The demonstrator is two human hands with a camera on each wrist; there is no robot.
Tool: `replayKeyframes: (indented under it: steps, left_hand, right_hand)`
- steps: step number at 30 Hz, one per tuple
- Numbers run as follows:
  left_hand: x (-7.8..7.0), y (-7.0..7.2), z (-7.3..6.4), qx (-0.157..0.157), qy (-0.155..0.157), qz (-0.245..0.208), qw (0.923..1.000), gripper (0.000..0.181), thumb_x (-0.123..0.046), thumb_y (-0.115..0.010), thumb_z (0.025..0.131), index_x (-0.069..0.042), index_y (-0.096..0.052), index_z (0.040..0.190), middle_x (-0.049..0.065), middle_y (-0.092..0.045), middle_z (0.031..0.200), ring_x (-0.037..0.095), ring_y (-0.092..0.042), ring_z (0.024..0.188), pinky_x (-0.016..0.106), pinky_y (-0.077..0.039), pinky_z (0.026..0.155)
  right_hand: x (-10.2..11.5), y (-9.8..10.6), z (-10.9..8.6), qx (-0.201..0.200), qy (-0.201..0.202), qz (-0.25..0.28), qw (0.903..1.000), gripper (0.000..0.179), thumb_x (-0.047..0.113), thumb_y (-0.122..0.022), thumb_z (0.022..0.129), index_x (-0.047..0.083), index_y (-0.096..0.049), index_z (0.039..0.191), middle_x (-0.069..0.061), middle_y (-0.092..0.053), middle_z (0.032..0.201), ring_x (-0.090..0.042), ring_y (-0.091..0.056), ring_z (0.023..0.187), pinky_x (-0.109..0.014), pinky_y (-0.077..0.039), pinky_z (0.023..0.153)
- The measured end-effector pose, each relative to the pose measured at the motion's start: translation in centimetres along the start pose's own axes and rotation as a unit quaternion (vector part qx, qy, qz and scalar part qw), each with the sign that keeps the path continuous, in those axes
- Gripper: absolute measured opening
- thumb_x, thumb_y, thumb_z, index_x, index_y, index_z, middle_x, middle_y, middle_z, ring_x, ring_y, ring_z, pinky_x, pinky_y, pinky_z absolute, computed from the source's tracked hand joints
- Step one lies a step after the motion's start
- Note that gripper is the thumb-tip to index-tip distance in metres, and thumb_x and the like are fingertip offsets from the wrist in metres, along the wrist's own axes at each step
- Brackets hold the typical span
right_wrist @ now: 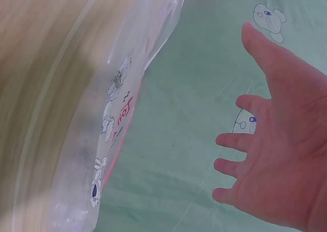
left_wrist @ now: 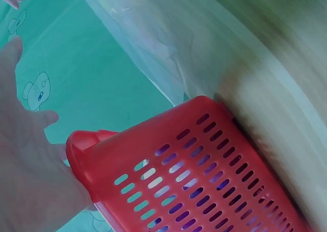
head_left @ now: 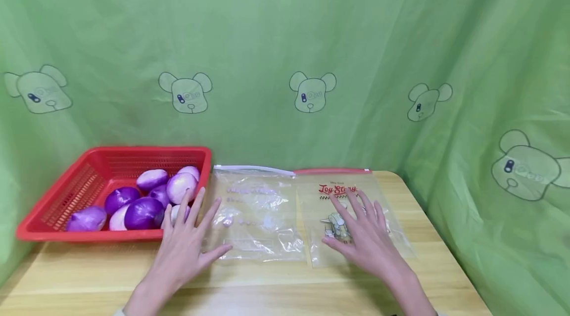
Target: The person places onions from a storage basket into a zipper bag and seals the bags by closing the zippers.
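Observation:
My left hand (head_left: 183, 244), fingers spread and straight, is over the front right corner of a red plastic basket (head_left: 93, 237). Inside the basket lie several purple onions (head_left: 144, 213), some deep purple and some pale. My right hand (head_left: 366, 234) hovers with spread fingers above a clear zip bag (head_left: 318, 251) printed with a red "Toy Story" title and a red slider strip. Between the hands lies another clear zip bag (head_left: 262, 237) with a white slider strip, flat and wrinkled. Neither hand holds anything. The right wrist view shows the palm apart from the printed bag (right_wrist: 115, 119).
A light wooden table (head_left: 249, 291) carries everything, with a rounded far right corner. Green curtain cloth (head_left: 249, 34) printed with bear heads hangs behind the table and along its right side. The basket stands at the table's far left.

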State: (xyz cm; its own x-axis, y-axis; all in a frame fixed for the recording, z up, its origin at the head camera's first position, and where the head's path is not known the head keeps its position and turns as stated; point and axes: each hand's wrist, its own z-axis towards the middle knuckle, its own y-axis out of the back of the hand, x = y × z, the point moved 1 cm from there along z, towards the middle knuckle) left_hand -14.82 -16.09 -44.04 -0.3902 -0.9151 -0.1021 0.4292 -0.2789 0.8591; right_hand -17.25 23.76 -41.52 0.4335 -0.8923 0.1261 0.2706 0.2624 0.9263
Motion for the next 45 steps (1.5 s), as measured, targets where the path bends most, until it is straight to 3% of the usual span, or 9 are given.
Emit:
replayKeyframes:
  steps: [8,13,16,25,32,39,42,45]
  left_hand:
    - [0.3,0.4,-0.3,-0.008,0.015,-0.003,0.9998,0.097,-0.073,-0.062,0.079,-0.021,-0.034,0.156,0.013,-0.012,0.166,0.036,0.0,0.152,0.072,-0.006,0.113]
    - [0.2,0.0,-0.2,0.001,0.004,-0.008,1.0,0.097,-0.073,-0.062,0.079,-0.02,-0.035,0.156,0.012,-0.008,0.166,0.036,0.001,0.152,0.074,-0.011,0.111]
    - [0.1,-0.1,0.1,-0.005,-0.001,-0.001,1.0,0.097,-0.073,-0.063,0.078,-0.02,-0.037,0.155,0.014,-0.013,0.165,0.036,-0.002,0.152,0.074,-0.015,0.11]
    - [-0.3,-0.3,0.1,0.003,-0.003,-0.005,1.0,0.097,-0.073,-0.064,0.08,-0.022,-0.033,0.156,0.017,-0.022,0.162,0.035,-0.011,0.151,0.076,-0.019,0.107]
    - [-0.2,-0.1,0.0,-0.017,-0.007,0.005,0.9998,0.095,-0.066,-0.071,0.078,-0.017,-0.04,0.153,0.022,-0.032,0.157,0.04,-0.03,0.145,0.074,-0.022,0.107]
    - [-0.2,0.0,0.4,-0.032,-0.007,0.003,0.9995,0.083,-0.048,-0.079,0.078,-0.009,-0.05,0.145,0.025,-0.038,0.151,0.044,-0.033,0.14,0.075,-0.023,0.105]
    - [-0.9,0.5,0.4,-0.038,-0.014,0.0,0.9992,0.069,-0.036,-0.079,0.08,-0.007,-0.056,0.138,0.025,-0.039,0.15,0.047,-0.028,0.142,0.077,-0.021,0.105]
    - [-2.5,1.0,0.4,-0.038,-0.034,-0.033,0.9982,0.055,-0.03,-0.076,0.084,-0.008,-0.061,0.132,0.024,-0.04,0.15,0.045,-0.027,0.143,0.076,-0.022,0.106]
  right_hand:
    - [-0.7,-0.3,0.8,0.003,-0.009,0.007,0.9999,0.096,0.064,-0.069,0.083,0.032,-0.02,0.159,-0.017,-0.019,0.163,-0.046,-0.013,0.148,-0.07,-0.003,0.114]
    - [-1.8,-0.6,0.0,0.006,-0.03,0.016,0.9994,0.096,0.059,-0.072,0.082,0.03,-0.022,0.159,-0.019,-0.022,0.162,-0.047,-0.012,0.147,-0.069,0.0,0.115]
    - [-2.5,-0.7,-0.1,0.016,-0.043,0.022,0.9987,0.095,0.058,-0.071,0.085,0.029,-0.019,0.16,-0.02,-0.019,0.162,-0.048,-0.011,0.147,-0.069,0.001,0.115]
    - [-4.3,-1.9,-1.4,0.11,-0.114,0.076,0.9844,0.091,0.059,-0.055,0.095,0.023,-0.003,0.161,-0.032,-0.021,0.157,-0.06,-0.017,0.14,-0.076,-0.012,0.108]
    - [-4.7,-3.4,-1.7,0.214,-0.156,0.086,0.9603,0.096,0.065,-0.056,0.091,0.001,-0.025,0.155,-0.047,-0.015,0.149,-0.069,-0.012,0.134,-0.08,-0.016,0.102]
    - [-4.5,-3.7,-1.3,0.202,-0.147,0.064,0.9663,0.079,0.051,-0.063,0.093,0.003,-0.039,0.151,-0.048,-0.022,0.145,-0.072,-0.019,0.13,-0.082,-0.025,0.096]
    - [-4.5,-3.8,-1.4,0.182,-0.129,0.055,0.9733,0.067,0.041,-0.065,0.094,0.004,-0.047,0.146,-0.046,-0.034,0.141,-0.069,-0.032,0.125,-0.079,-0.032,0.094]
    - [-4.8,-3.8,-1.5,0.154,-0.11,0.046,0.9809,0.056,0.031,-0.071,0.092,0.002,-0.057,0.138,-0.039,-0.052,0.13,-0.061,-0.049,0.117,-0.072,-0.041,0.094]
